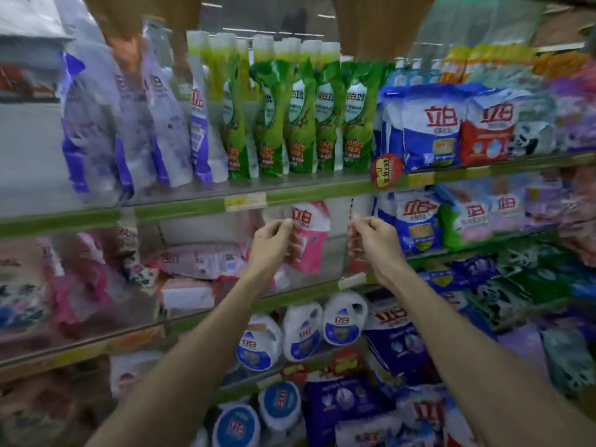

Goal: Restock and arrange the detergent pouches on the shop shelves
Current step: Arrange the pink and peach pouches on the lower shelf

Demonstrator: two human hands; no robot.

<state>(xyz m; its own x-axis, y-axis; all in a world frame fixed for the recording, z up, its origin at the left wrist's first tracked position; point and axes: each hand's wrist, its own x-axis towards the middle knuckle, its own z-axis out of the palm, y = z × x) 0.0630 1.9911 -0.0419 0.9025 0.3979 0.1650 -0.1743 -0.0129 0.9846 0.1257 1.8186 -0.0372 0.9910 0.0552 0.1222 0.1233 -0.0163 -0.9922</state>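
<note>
Much motion blur, worst at the edges of the view.

Around: top shelf [180,210] carries purple pouches [145,124] at left, a row of green pouches [290,124] upright in the middle and blue bags [429,130] at right. A red tag [385,171] hangs from the shelf edge below the blue bags. On the middle shelf, pink packs [200,259] lie flat at left, and more bagged goods [416,224] stand at right. White jugs [303,330] stand on the shelf beneath, between the two forearms. Nothing lies between the hands and the middle shelf.

Task's thing: one pink pouch [312,240], white at its top with a red logo, stands upright on the middle shelf in a gap between the pink packs and the bagged goods. Bare back panel shows on both sides of it.

Hands: both arms reach up and forward at about the same height. Left hand [274,237] is at the pouch's left edge, fingers curled round it. Right hand [374,237] is held apart from the pouch's right edge, fingers curled and tips together. A reddish smear sits under it, so I cannot tell whether it holds anything.
</note>
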